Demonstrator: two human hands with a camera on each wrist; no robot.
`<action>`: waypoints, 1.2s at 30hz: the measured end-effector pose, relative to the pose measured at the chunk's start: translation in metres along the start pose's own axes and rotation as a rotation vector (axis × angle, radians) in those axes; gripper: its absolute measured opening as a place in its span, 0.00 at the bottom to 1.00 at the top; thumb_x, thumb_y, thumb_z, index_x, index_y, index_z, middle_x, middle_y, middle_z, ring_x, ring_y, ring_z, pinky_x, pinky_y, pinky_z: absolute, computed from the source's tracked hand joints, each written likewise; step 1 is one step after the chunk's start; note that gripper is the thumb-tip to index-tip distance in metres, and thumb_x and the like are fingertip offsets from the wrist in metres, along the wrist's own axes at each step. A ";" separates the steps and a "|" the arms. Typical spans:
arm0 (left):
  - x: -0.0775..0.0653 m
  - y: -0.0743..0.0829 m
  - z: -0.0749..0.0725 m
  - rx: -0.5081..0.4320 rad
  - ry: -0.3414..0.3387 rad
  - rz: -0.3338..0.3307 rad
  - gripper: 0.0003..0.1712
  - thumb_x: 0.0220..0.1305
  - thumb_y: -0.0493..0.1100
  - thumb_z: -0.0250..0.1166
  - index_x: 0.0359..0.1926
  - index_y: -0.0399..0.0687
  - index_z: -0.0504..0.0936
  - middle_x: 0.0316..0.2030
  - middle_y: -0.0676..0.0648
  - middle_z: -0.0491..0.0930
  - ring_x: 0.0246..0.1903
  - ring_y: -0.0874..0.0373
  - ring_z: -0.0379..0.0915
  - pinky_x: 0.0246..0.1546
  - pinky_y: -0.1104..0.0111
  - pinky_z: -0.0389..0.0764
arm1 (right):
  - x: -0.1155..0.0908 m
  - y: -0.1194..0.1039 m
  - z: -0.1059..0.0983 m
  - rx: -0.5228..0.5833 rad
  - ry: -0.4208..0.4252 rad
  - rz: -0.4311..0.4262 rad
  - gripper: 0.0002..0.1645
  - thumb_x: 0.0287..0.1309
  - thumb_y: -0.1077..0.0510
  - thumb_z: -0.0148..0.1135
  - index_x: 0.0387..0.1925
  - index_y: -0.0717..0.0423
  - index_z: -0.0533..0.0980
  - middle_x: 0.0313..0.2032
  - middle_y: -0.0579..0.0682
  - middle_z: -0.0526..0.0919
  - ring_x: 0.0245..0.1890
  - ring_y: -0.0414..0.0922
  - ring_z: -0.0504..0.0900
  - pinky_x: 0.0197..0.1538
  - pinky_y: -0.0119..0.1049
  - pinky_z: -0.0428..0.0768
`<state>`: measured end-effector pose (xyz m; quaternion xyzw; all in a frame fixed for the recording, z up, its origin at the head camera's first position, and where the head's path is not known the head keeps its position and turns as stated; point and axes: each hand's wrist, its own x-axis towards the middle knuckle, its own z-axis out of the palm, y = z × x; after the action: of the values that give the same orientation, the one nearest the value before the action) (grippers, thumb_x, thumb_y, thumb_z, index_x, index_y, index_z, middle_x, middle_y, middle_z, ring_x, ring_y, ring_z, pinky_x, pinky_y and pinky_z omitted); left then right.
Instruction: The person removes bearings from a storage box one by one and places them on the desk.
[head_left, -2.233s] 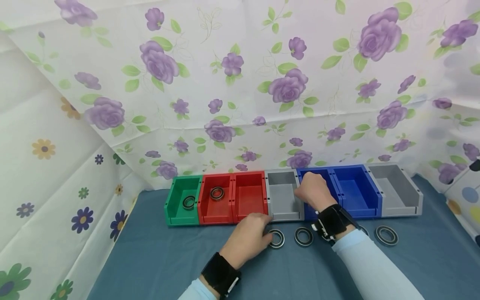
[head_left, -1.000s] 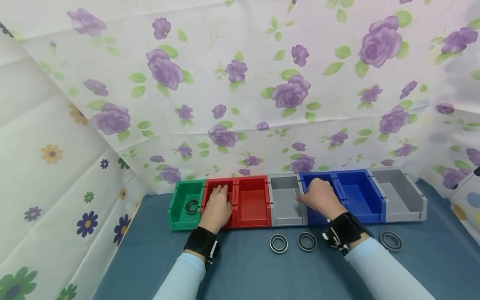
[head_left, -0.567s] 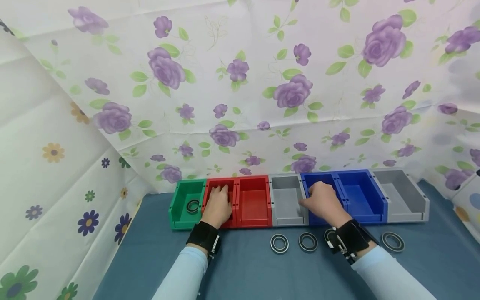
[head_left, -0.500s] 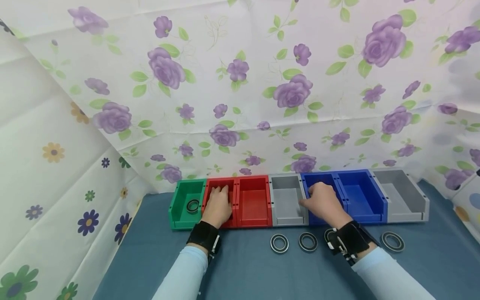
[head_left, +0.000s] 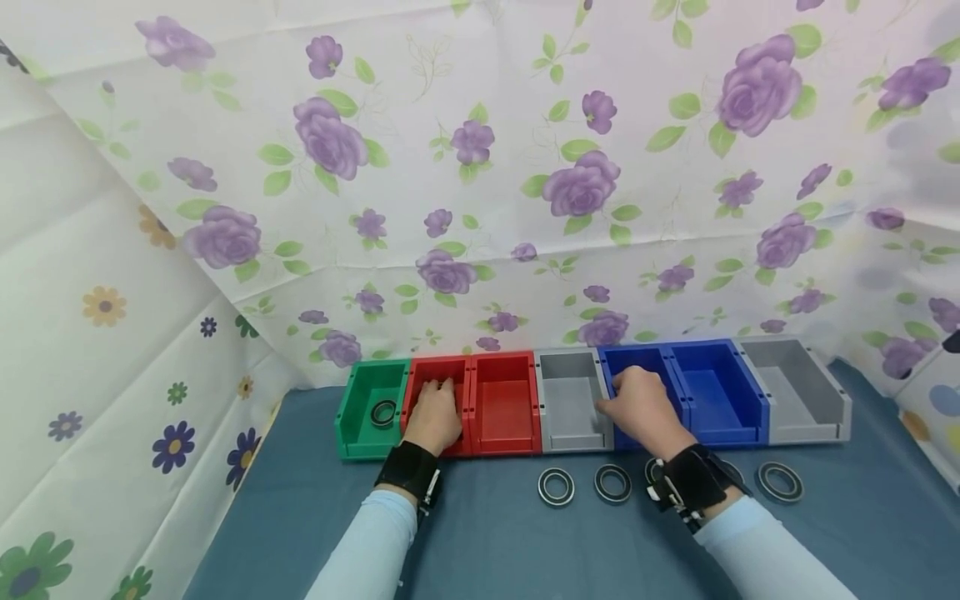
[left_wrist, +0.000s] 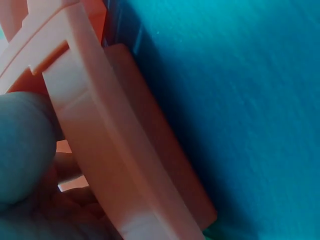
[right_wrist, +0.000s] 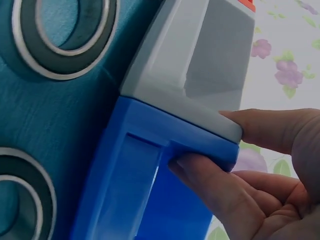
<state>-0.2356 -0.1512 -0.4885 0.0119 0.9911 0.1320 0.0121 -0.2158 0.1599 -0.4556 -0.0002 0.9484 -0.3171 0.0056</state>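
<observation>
In the head view, my left hand [head_left: 433,417] reaches into the left red bin [head_left: 427,368]. In the left wrist view its thumb [left_wrist: 25,145] and curled fingers are behind the red bin's front wall [left_wrist: 95,145]; whatever the fingertips touch is hidden. My right hand [head_left: 643,407] is at the left blue bin [head_left: 628,357], beside the middle grey bin [head_left: 573,408]. Up close in the right wrist view, its thumb and finger pinch the adjoining grey and blue bin walls [right_wrist: 195,122]. A bearing [head_left: 374,415] lies in the green bin [head_left: 360,442].
Several bearings lie on the blue cloth [head_left: 495,542] before the bins, including one at left [head_left: 542,487] and one at far right [head_left: 780,498]. The right wrist partly covers others. The second red bin [head_left: 504,408], right blue bin [head_left: 705,392] and end grey bin [head_left: 791,392] complete the row.
My left hand has moved from beside the leftmost bearing on the cloth, leftward into the left red bin, covering the bearing seen there. Lately its fingers dip slightly lower. The right hand stays nearly in place.
</observation>
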 end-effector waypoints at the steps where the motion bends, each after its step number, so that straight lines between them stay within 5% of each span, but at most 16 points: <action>1: 0.000 0.000 0.000 0.011 -0.002 -0.002 0.34 0.60 0.42 0.61 0.65 0.39 0.63 0.60 0.36 0.63 0.62 0.41 0.55 0.55 0.54 0.66 | 0.000 -0.001 0.000 -0.006 0.000 0.003 0.27 0.46 0.53 0.68 0.11 0.51 0.58 0.13 0.43 0.53 0.10 0.41 0.60 0.15 0.31 0.59; 12: -0.007 0.004 -0.001 0.046 -0.037 0.015 0.30 0.60 0.38 0.61 0.63 0.44 0.67 0.59 0.39 0.61 0.63 0.41 0.52 0.52 0.52 0.69 | -0.001 -0.004 -0.004 0.007 -0.022 0.041 0.26 0.47 0.54 0.68 0.11 0.52 0.59 0.13 0.43 0.54 0.11 0.41 0.60 0.16 0.32 0.59; 22: -0.009 0.005 0.001 0.116 -0.009 0.017 0.23 0.59 0.39 0.62 0.57 0.46 0.74 0.52 0.39 0.65 0.48 0.44 0.62 0.42 0.53 0.75 | 0.000 -0.006 -0.006 0.017 -0.036 0.061 0.26 0.47 0.54 0.68 0.11 0.52 0.60 0.13 0.43 0.55 0.11 0.41 0.60 0.16 0.32 0.60; 36: -0.011 0.004 -0.003 0.067 0.002 0.008 0.21 0.56 0.39 0.64 0.52 0.46 0.76 0.43 0.38 0.72 0.41 0.44 0.67 0.41 0.52 0.74 | 0.001 -0.004 -0.005 0.033 -0.037 0.063 0.27 0.46 0.54 0.69 0.12 0.51 0.57 0.14 0.43 0.53 0.12 0.40 0.57 0.16 0.32 0.58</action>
<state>-0.2242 -0.1483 -0.4840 0.0159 0.9949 0.0986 0.0101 -0.2168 0.1601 -0.4491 0.0240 0.9423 -0.3322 0.0333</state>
